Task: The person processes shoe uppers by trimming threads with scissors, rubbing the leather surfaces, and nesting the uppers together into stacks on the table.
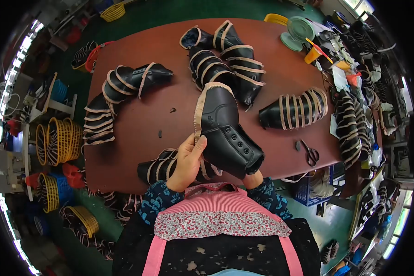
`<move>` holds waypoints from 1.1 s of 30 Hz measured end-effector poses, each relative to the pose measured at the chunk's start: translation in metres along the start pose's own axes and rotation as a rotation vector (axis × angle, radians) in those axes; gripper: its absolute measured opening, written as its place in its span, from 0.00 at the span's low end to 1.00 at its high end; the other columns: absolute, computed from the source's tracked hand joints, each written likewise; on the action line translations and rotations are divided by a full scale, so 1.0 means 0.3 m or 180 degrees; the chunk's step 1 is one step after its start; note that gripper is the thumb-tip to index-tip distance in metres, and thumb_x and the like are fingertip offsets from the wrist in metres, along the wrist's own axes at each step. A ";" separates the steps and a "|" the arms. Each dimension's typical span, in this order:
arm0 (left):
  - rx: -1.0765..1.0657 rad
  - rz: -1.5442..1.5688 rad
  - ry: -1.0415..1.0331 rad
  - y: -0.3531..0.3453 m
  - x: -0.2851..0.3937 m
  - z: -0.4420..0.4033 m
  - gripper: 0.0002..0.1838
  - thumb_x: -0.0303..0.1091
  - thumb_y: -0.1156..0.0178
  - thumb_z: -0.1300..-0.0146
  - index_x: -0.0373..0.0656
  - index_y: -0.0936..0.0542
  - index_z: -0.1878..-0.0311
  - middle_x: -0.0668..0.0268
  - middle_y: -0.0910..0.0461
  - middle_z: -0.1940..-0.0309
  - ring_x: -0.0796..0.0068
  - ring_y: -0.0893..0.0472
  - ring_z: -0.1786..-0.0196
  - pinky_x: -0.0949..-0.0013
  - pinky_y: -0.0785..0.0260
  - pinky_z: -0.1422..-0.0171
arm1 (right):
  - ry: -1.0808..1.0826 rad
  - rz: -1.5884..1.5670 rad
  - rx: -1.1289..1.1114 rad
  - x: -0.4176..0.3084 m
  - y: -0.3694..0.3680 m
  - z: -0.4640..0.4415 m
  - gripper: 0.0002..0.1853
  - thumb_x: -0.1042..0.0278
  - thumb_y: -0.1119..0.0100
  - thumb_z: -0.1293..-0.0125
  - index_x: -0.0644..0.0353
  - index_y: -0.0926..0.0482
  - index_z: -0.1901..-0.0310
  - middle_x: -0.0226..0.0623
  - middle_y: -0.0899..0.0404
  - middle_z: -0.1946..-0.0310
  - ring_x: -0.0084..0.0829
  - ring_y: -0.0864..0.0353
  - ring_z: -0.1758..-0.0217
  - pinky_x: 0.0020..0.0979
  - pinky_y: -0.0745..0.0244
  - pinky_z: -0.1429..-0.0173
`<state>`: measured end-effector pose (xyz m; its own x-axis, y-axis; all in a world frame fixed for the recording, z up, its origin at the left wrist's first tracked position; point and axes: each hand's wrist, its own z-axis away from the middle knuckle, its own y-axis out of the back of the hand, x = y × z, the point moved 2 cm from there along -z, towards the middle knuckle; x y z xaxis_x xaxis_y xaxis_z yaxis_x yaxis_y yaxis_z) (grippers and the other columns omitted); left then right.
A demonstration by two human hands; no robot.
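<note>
A black shoe upper (221, 110) with a tan stitched edge and several eyelets is held up over the front of the brown table (142, 122). My left hand (188, 161) grips its left edge, thumb on top. Behind the upper's lower right end is my right hand (252, 178); its fingers are hidden by the upper or inside it. Beneath and behind my left hand, more uppers (154, 170) lie at the table's front edge. To the right of the held upper rests a nested stack of uppers (294, 110).
Rows of nested uppers lie at the back (244, 64) and left (119, 85) of the table. Black scissors (312, 156) lie near the right front edge. A green fan (301, 30) stands at the back right. Yellow baskets (69, 142) are stacked on the left.
</note>
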<state>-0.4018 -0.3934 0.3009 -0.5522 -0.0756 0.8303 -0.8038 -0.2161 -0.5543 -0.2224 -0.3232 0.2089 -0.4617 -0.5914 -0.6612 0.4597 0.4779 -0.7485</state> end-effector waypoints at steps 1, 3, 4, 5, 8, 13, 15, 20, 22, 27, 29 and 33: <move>0.0087 0.0320 0.0161 -0.024 0.008 -0.009 0.19 0.38 0.49 0.18 0.35 0.26 0.34 0.62 0.17 0.45 0.76 0.16 0.46 0.71 0.23 0.39 | -0.0094 -0.0740 0.0100 -0.007 0.025 -0.019 0.21 0.63 0.55 0.18 0.65 0.28 0.32 0.43 0.21 0.36 0.35 0.19 0.36 0.36 0.21 0.33; 0.0204 0.0775 0.0384 -0.041 0.015 -0.022 0.21 0.40 0.53 0.17 0.36 0.29 0.31 0.59 0.18 0.40 0.68 0.17 0.40 0.64 0.22 0.34 | -0.0396 -0.1505 0.0800 -0.055 -0.061 -0.048 0.22 0.57 0.53 0.19 0.63 0.26 0.35 0.42 0.19 0.39 0.38 0.19 0.36 0.40 0.23 0.31; 0.0200 0.0753 0.0378 -0.053 0.024 -0.023 0.21 0.40 0.53 0.17 0.36 0.29 0.31 0.59 0.18 0.40 0.68 0.17 0.40 0.64 0.22 0.34 | -0.0372 -0.2386 0.0413 -0.063 -0.076 -0.053 0.23 0.53 0.53 0.19 0.63 0.25 0.36 0.42 0.18 0.40 0.39 0.20 0.36 0.43 0.25 0.30; 0.0428 0.1110 0.0477 -0.063 0.037 -0.024 0.20 0.40 0.54 0.16 0.36 0.28 0.32 0.60 0.19 0.39 0.68 0.18 0.39 0.63 0.22 0.33 | -0.0363 -0.3252 -0.0013 -0.104 -0.146 -0.074 0.25 0.50 0.53 0.20 0.62 0.24 0.37 0.41 0.18 0.41 0.40 0.20 0.36 0.45 0.26 0.29; 0.0663 0.1660 0.0472 -0.005 0.012 -0.002 0.20 0.40 0.56 0.16 0.37 0.27 0.34 0.61 0.19 0.38 0.68 0.19 0.37 0.61 0.23 0.31 | -0.0523 -0.2189 0.0329 -0.129 -0.209 -0.061 0.23 0.47 0.49 0.21 0.53 0.22 0.37 0.34 0.17 0.40 0.37 0.22 0.34 0.45 0.30 0.29; 0.0443 0.1828 0.0347 0.080 -0.012 0.071 0.18 0.38 0.55 0.16 0.41 0.27 0.32 0.65 0.20 0.36 0.72 0.21 0.33 0.61 0.28 0.27 | -0.0555 -0.1663 0.0472 -0.127 -0.305 -0.069 0.22 0.56 0.44 0.22 0.50 0.26 0.31 0.31 0.20 0.37 0.30 0.24 0.33 0.40 0.34 0.27; 0.0778 0.1177 0.0392 0.099 0.009 0.089 0.19 0.38 0.54 0.16 0.41 0.27 0.32 0.64 0.21 0.36 0.70 0.23 0.32 0.60 0.30 0.27 | -0.0445 -0.1426 0.0419 -0.125 -0.324 -0.058 0.22 0.58 0.43 0.22 0.51 0.27 0.30 0.31 0.21 0.35 0.31 0.25 0.32 0.40 0.35 0.26; 0.1665 -0.2443 -0.1818 0.011 0.192 0.142 0.25 0.41 0.41 0.23 0.40 0.28 0.29 0.59 0.23 0.36 0.58 0.34 0.26 0.57 0.38 0.24 | -0.0061 -0.0784 0.0238 -0.138 -0.370 -0.043 0.24 0.65 0.41 0.23 0.56 0.30 0.28 0.35 0.23 0.33 0.33 0.26 0.29 0.42 0.36 0.23; 0.1176 -0.3530 -0.2060 -0.010 0.277 0.129 0.25 0.41 0.38 0.27 0.39 0.25 0.32 0.58 0.23 0.36 0.57 0.33 0.27 0.55 0.39 0.24 | -0.0076 -0.0485 0.0032 -0.128 -0.352 -0.032 0.25 0.67 0.41 0.24 0.59 0.31 0.28 0.37 0.24 0.32 0.35 0.26 0.28 0.43 0.34 0.23; -0.0310 -0.4298 -0.2296 -0.010 0.320 0.047 0.16 0.35 0.25 0.43 0.39 0.17 0.55 0.60 0.17 0.57 0.55 0.21 0.41 0.51 0.35 0.30 | -0.0329 -0.0506 0.0128 -0.076 -0.347 0.028 0.25 0.64 0.43 0.22 0.60 0.32 0.28 0.39 0.24 0.33 0.35 0.24 0.30 0.42 0.31 0.25; -0.0345 -0.4037 -0.2571 -0.037 0.309 0.032 0.14 0.32 0.24 0.44 0.38 0.18 0.60 0.61 0.19 0.66 0.56 0.19 0.52 0.52 0.32 0.34 | -0.0276 -0.0576 0.0269 -0.071 -0.361 0.053 0.25 0.62 0.43 0.21 0.60 0.33 0.28 0.40 0.23 0.33 0.35 0.23 0.31 0.41 0.29 0.27; -0.0539 -0.3583 -0.2254 -0.051 0.309 0.020 0.10 0.29 0.27 0.39 0.35 0.18 0.62 0.59 0.22 0.70 0.60 0.23 0.63 0.58 0.30 0.43 | -0.1305 -0.0284 -0.0539 -0.164 -0.370 0.133 0.18 0.62 0.46 0.20 0.63 0.22 0.37 0.46 0.18 0.40 0.35 0.18 0.36 0.39 0.27 0.29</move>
<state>-0.4394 -0.4029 0.3869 0.6149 -0.4330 0.6591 -0.7878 -0.3752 0.4885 -0.2204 -0.3730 0.3264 -0.1394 -0.8273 -0.5442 0.2853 0.4927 -0.8221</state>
